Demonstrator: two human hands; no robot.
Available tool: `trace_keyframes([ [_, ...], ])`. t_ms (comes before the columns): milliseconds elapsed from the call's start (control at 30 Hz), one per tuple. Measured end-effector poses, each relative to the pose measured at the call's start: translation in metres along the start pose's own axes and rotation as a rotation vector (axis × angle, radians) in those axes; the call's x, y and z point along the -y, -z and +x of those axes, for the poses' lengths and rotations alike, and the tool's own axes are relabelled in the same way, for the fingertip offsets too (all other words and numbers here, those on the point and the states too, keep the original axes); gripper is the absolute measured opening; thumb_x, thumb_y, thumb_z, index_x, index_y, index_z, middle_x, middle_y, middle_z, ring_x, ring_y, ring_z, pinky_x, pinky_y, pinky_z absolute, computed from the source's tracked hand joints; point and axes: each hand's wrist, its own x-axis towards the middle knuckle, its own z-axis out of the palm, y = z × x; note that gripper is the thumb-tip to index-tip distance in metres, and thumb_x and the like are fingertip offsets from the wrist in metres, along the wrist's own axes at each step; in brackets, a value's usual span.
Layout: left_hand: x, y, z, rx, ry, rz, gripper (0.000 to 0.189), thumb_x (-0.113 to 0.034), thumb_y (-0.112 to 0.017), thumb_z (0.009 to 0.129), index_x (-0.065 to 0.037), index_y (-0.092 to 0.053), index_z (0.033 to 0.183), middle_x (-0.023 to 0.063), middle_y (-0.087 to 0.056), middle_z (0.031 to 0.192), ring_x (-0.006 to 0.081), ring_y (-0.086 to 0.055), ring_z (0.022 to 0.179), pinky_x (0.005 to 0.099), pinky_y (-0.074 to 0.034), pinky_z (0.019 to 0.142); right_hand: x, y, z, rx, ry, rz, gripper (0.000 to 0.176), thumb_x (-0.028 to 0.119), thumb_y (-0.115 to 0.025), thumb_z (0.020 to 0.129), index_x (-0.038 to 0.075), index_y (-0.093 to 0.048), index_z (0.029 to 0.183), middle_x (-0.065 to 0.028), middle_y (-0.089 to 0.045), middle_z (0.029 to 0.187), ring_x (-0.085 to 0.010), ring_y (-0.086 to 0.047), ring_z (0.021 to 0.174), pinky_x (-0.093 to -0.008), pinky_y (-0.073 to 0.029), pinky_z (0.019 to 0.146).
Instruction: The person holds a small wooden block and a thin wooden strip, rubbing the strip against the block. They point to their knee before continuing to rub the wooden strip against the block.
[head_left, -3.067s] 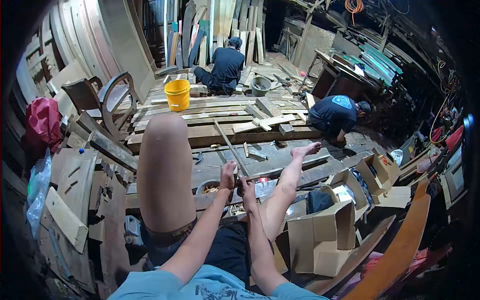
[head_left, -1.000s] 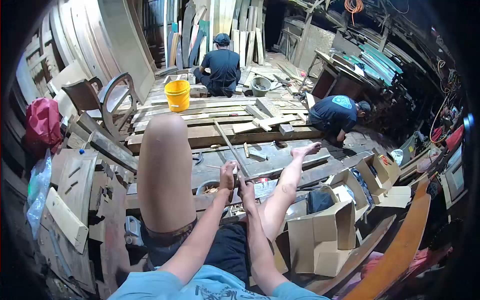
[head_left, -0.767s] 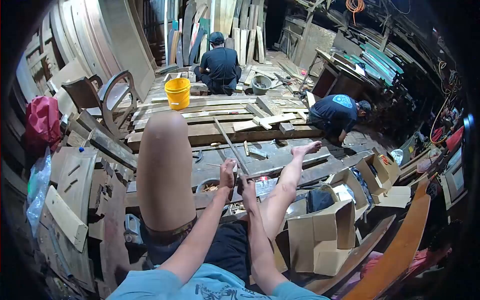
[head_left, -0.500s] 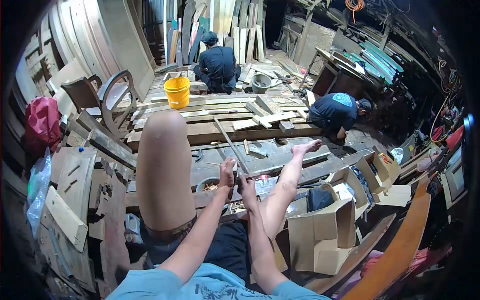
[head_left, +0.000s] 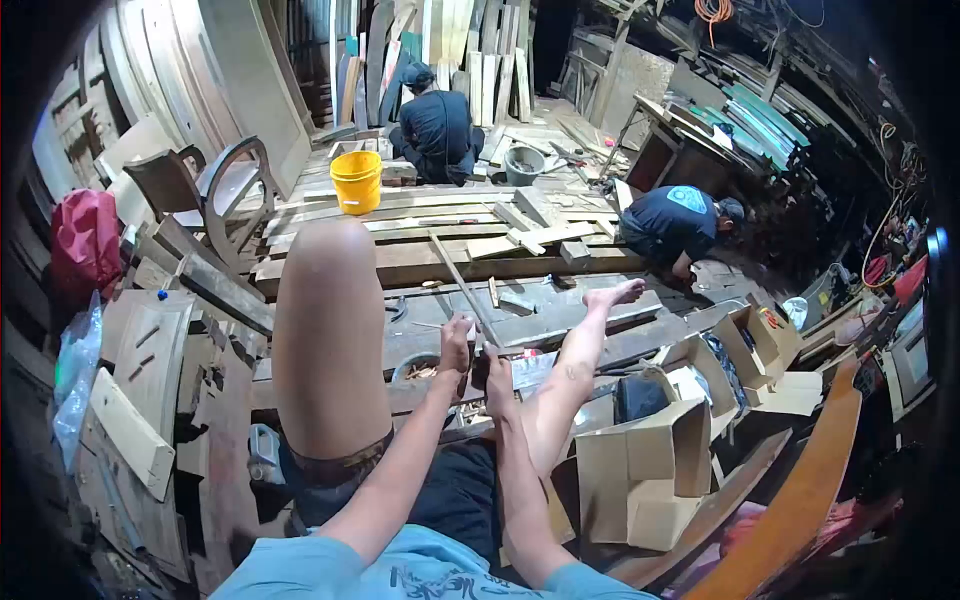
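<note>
My left hand point(head_left: 456, 345) is closed in front of me, between my raised left knee and my outstretched right leg. A thin, light wooden stick point(head_left: 427, 325) juts out leftward from its fingers. Close beside it, my right hand point(head_left: 497, 378) is curled into a fist around something dark, which I cannot make out. Below and left of the hands sits a round container point(head_left: 412, 371) with light wood pieces in it. A long narrow wooden strip point(head_left: 462, 285) slants across the planks just beyond my hands.
Stacked boards point(head_left: 400, 232) lie ahead, with a yellow bucket point(head_left: 356, 184) on them. One person point(head_left: 437, 130) sits at the back near a grey bucket point(head_left: 523, 165); another person point(head_left: 672, 222) crouches at right. Open cardboard boxes point(head_left: 640, 465) stand beside my right leg, a wooden chair point(head_left: 205, 190) at left.
My right hand has turned slightly and its fingers now look more tightly curled. The left hand stays nearly in place with the stick. The person at right has barely shifted.
</note>
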Motion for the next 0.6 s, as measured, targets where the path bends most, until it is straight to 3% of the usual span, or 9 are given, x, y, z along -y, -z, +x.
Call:
trace_keyframes([
  [33,0.002,0.001,-0.002,0.006,0.004,0.001,0.029,-0.029,-0.043,0.077,-0.004,-0.050,0.063,0.0015,-0.046,0.064,0.0108,-0.041,0.061,0.0241,-0.033,0.059,0.005,0.011,-0.002,0.229,0.111,-0.140,0.033,0.033,-0.052,0.085,0.014,-0.046,0.060,0.0072,-0.036,0.050,-0.0033,-0.034,0.040,-0.0219,-0.023,0.036],
  [133,-0.003,0.000,0.001,0.004,0.004,-0.002,0.024,-0.024,-0.046,0.078,-0.004,-0.053,0.066,-0.0022,-0.044,0.057,0.0072,-0.037,0.052,0.0227,-0.029,0.048,-0.003,0.010,0.013,0.079,-0.057,-0.348,0.032,0.033,-0.053,0.084,0.014,-0.046,0.059,0.0085,-0.033,0.047,-0.0037,-0.031,0.038,-0.0225,-0.021,0.035],
  [167,-0.006,-0.001,0.000,0.000,0.002,-0.004,0.024,-0.024,-0.046,0.078,-0.004,-0.053,0.066,-0.0022,-0.044,0.057,0.0072,-0.037,0.052,0.0227,-0.029,0.048,0.000,0.007,0.013,0.107,-0.004,-0.215,0.032,0.034,-0.053,0.084,0.014,-0.047,0.060,0.0082,-0.034,0.047,-0.0040,-0.032,0.038,-0.0229,-0.022,0.035],
  [233,-0.013,-0.001,-0.004,0.012,0.094,0.011,0.030,-0.031,-0.045,0.076,-0.005,-0.050,0.063,0.0011,-0.045,0.064,0.0108,-0.040,0.063,0.0247,-0.032,0.062,0.018,-0.014,-0.014,-0.013,-0.069,0.092,0.035,0.035,-0.052,0.084,0.013,-0.047,0.058,0.0076,-0.035,0.047,-0.0043,-0.032,0.038,-0.0234,-0.023,0.035],
  [300,-0.003,0.002,-0.002,0.014,0.041,0.029,0.030,-0.031,-0.045,0.076,-0.004,-0.050,0.063,0.0008,-0.045,0.063,0.0111,-0.041,0.062,0.0248,-0.032,0.061,-0.005,0.010,0.008,0.125,0.036,-0.154,0.037,0.037,-0.052,0.084,0.011,-0.048,0.057,0.0064,-0.037,0.048,-0.0045,-0.034,0.038,-0.0228,-0.024,0.036],
  [333,-0.003,0.001,-0.001,0.017,0.068,0.034,0.030,-0.031,-0.045,0.076,-0.004,-0.050,0.064,0.0008,-0.045,0.063,0.0115,-0.041,0.062,0.0251,-0.032,0.061,-0.004,0.011,0.012,0.065,-0.022,-0.415,0.037,0.036,-0.050,0.085,0.011,-0.048,0.058,0.0053,-0.040,0.049,-0.0043,-0.035,0.040,-0.0215,-0.026,0.037],
  [367,-0.004,0.002,-0.001,0.017,0.099,0.041,0.031,-0.031,-0.045,0.076,-0.004,-0.050,0.064,0.0008,-0.044,0.062,0.0119,-0.041,0.061,0.0254,-0.033,0.060,-0.005,0.011,0.016,0.081,-0.061,-0.434,0.037,0.036,-0.049,0.086,0.012,-0.046,0.058,0.0060,-0.039,0.049,-0.0042,-0.035,0.039,-0.0212,-0.024,0.037],
  [533,-0.015,-0.002,-0.005,0.017,-0.010,0.010,0.023,-0.023,-0.046,0.078,-0.004,-0.052,0.066,-0.0016,-0.046,0.062,0.0081,-0.039,0.058,0.0223,-0.031,0.055,0.013,-0.003,-0.009,0.149,-0.045,0.059,0.036,0.037,-0.050,0.085,0.014,-0.047,0.058,0.0091,-0.033,0.047,-0.0037,-0.030,0.036,-0.0213,-0.020,0.034],
  [600,0.005,0.006,0.002,0.023,0.020,0.023,0.022,-0.022,-0.047,0.078,-0.005,-0.052,0.067,-0.0014,-0.046,0.063,0.0083,-0.039,0.059,0.0219,-0.031,0.056,-0.002,0.011,0.013,0.134,-0.045,-0.264,0.035,0.037,-0.050,0.085,0.015,-0.048,0.058,0.0091,-0.034,0.047,-0.0035,-0.031,0.036,-0.0208,-0.020,0.034],
])
